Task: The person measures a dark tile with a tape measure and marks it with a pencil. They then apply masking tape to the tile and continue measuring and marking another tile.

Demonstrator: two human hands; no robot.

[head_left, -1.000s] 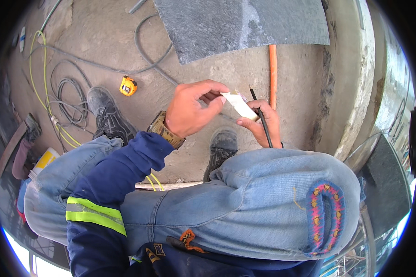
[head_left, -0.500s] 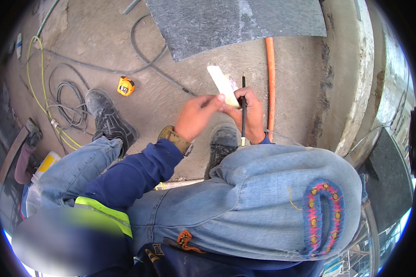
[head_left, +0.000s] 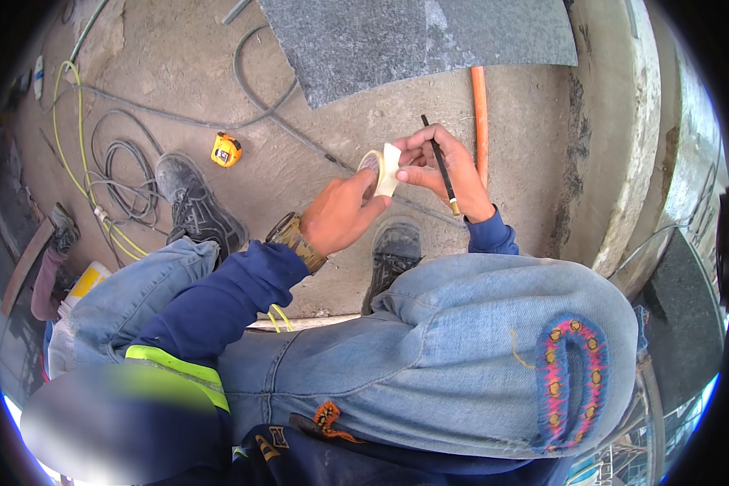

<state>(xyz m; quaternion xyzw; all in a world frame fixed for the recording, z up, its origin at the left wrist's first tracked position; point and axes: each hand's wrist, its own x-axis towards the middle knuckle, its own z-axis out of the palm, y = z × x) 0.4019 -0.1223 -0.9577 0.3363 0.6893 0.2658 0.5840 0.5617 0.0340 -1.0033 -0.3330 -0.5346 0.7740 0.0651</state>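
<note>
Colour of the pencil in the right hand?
Mostly black: the pencil has a yellowish end toward the wearer. Best seen in the head view.

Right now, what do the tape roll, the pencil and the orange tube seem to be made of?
Tape roll: probably paper masking tape with a matte finish, since the loose strip looks cream and opaque. Pencil: likely painted wood, given its slim dark shaft and paler lower end. Orange tube: likely plastic, judging by its even color, though rubber is possible.
</note>
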